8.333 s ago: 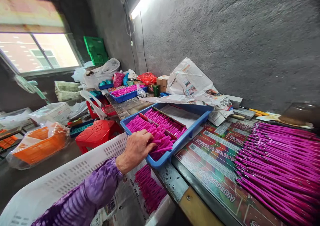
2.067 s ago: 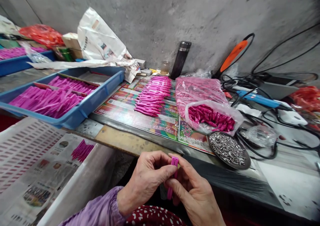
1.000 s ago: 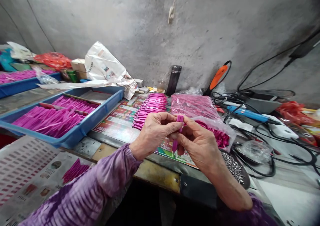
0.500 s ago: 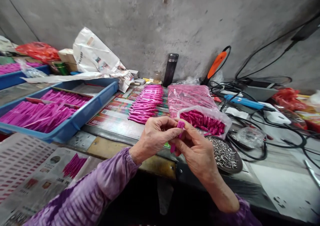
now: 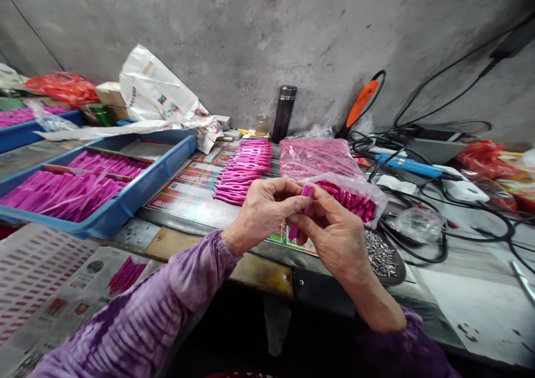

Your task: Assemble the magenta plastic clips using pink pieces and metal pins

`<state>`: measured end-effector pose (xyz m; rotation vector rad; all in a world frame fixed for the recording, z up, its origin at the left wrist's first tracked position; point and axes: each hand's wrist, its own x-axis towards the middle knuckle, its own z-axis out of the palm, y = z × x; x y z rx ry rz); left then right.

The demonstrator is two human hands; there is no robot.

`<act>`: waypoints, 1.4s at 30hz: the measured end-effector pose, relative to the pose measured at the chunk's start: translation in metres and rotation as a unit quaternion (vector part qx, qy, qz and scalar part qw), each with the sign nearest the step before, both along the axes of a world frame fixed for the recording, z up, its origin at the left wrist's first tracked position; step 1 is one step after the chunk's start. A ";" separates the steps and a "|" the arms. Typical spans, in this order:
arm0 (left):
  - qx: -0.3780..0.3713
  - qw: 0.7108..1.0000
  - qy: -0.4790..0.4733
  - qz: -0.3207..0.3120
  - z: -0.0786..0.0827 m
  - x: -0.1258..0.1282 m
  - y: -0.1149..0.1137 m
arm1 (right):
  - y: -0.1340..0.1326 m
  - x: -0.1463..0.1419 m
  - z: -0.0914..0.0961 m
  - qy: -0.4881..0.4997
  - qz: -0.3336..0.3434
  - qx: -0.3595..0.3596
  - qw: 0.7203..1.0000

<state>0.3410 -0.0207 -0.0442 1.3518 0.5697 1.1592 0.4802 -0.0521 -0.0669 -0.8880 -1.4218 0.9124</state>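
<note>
Left hand [image 5: 267, 208] and right hand [image 5: 334, 230] pinch a magenta plastic piece [image 5: 307, 192], near-upright, top apparently leaning right.

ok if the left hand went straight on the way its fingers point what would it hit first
The slim magenta stick comes first, since the left hand is pinching it. Right behind that is the right hand, which holds the same stick, though depth is hard to judge from this view.
</note>
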 end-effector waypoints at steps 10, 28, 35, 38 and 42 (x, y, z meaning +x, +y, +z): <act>0.003 1.000 0.004 -0.007 -0.011 0.005 -0.008 | -0.012 0.007 -0.016 -0.026 -0.041 0.015 0.999; -0.042 0.998 0.017 -0.048 -0.060 0.020 -0.054 | -0.070 0.028 -0.074 -0.142 -0.147 0.046 0.978; 0.015 0.999 0.049 -0.008 -0.059 0.018 -0.054 | -0.072 0.028 -0.071 -0.144 -0.139 0.054 0.978; 0.014 0.999 0.050 -0.006 -0.059 0.017 -0.055 | -0.072 0.027 -0.068 -0.144 -0.137 0.053 0.979; 0.015 0.999 0.048 -0.003 -0.061 0.017 -0.056 | -0.072 0.027 -0.070 -0.148 -0.144 0.050 0.977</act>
